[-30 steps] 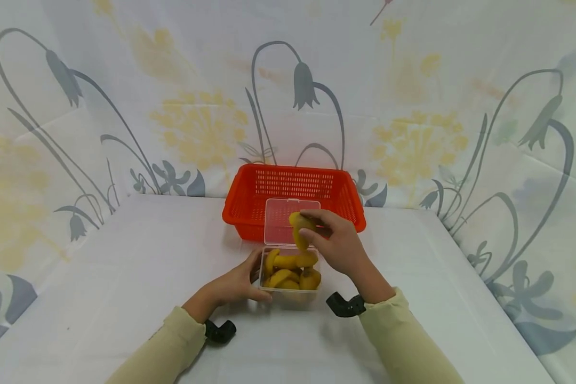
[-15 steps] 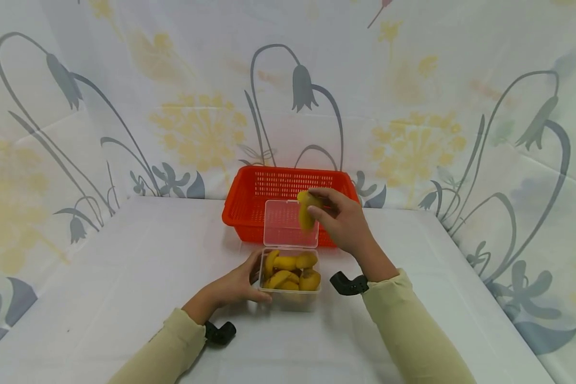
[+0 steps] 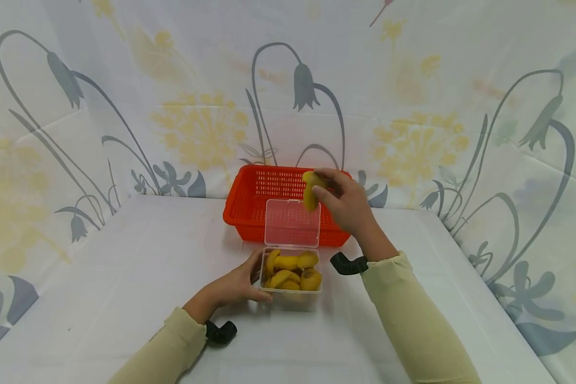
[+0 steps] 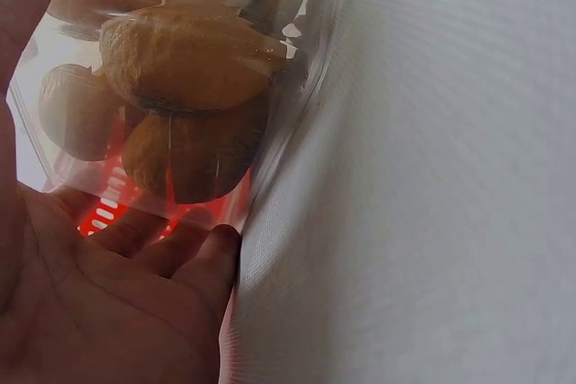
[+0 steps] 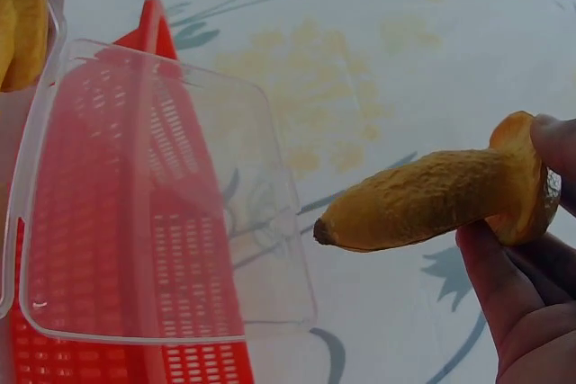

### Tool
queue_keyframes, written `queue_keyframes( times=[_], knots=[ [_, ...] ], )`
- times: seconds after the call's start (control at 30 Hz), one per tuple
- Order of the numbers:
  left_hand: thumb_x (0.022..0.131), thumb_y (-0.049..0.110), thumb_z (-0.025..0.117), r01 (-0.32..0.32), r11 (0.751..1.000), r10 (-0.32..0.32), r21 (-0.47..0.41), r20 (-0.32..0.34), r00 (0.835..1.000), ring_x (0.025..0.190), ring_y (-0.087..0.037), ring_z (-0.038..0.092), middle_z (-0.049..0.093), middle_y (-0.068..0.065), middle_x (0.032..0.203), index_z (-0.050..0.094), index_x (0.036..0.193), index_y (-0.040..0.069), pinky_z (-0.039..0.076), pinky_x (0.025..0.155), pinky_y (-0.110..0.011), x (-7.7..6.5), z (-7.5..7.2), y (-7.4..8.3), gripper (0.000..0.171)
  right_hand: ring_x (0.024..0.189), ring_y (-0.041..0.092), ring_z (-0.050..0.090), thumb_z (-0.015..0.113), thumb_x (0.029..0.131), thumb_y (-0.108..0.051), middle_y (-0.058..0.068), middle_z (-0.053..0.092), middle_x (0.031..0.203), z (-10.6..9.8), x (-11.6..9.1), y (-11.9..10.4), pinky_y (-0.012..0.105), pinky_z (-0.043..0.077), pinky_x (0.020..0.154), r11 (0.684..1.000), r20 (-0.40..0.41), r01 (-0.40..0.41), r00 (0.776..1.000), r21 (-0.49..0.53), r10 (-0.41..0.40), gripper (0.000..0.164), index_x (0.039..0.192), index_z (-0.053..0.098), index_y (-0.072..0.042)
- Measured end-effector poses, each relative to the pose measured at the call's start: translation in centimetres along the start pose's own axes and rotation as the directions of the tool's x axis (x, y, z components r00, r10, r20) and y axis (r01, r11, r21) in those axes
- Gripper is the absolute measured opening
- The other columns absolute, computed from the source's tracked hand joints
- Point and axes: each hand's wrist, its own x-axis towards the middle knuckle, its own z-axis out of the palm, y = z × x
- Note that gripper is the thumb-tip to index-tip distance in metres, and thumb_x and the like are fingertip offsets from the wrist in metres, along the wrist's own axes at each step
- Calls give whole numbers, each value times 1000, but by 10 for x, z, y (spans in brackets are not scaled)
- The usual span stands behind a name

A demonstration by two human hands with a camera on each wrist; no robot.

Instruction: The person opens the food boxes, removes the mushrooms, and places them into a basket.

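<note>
My right hand (image 3: 348,202) holds a yellow mushroom (image 5: 414,197) by its cap, the thick stem pointing away from the fingers. In the head view this mushroom is raised over the red basket's front part, above the lid. My left hand (image 3: 235,282) grips the left side of a clear plastic box (image 3: 293,304), thumb at the front and fingers round the back corner. Several yellow mushrooms (image 3: 288,264) lie in the box. Its hinged clear lid (image 3: 293,221) stands open, leaning back against the basket. Through the box wall, the left wrist view shows mushrooms (image 4: 189,60) pressed close together.
Behind the box, a red perforated basket (image 3: 249,229) stands near the back of the white-covered table (image 3: 163,240). A flower-printed cloth (image 3: 197,80) hangs behind and at both sides. Each wrist wears a black camera mount, one left (image 3: 221,332), one right (image 3: 348,263).
My right hand has lifted the mushroom up and away from just above the box, towards the basket. My left hand has stayed on the box, which has not moved.
</note>
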Motion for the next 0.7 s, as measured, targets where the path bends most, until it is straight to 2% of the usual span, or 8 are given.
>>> queue_keyframes(
  times=[0.4,0.6,0.7],
  knots=[
    [70,21,86,11,1000,-11,1,4,1000,150,-25,16,20,8,158,14,148,41,22,120,-49,1,0,-1,108,119,21,60,62,95,-22,6,60,128,2,20,5,37,52,100,996,-70,69,995,-53,-73,39,133,55,-12],
    [70,18,86,12,1000,-12,6,-9,1000,150,-25,16,21,8,157,15,147,43,22,120,-50,2,0,-1,108,120,23,59,61,96,-23,7,60,130,5,29,10,38,52,100,997,-64,55,996,-59,-59,39,133,55,-12],
    [70,18,86,21,1000,-21,1,-9,1000,151,-25,16,21,8,158,16,147,43,22,120,-49,1,0,-1,108,121,24,59,61,96,-24,7,60,130,8,31,14,39,52,100,997,-53,22,998,-68,-25,39,133,55,-13]
  ],
)
